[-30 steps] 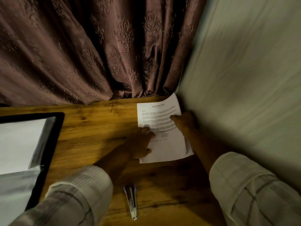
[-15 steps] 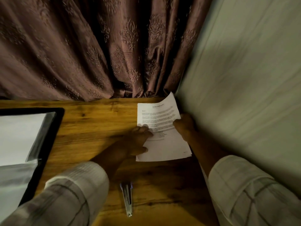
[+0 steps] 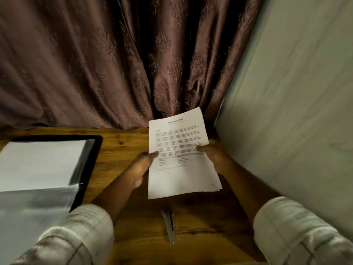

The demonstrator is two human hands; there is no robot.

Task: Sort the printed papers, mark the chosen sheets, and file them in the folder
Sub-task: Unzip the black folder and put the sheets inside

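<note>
A thin stack of printed papers with a title and text lines is held tilted above the wooden table, near the right wall. My left hand grips its left edge, thumb on top. My right hand grips its right edge. An open black folder lies at the left, with a blank white sheet and a clear plastic sleeve in it. A pen lies on the table below the papers, pointing toward me.
The wooden table ends at a brown patterned curtain at the back. A pale wall runs close along the right side. My checked sleeves fill the lower corners.
The papers have been lifted off the table and now tilt up in both hands. My view has shifted so more of the folder shows.
</note>
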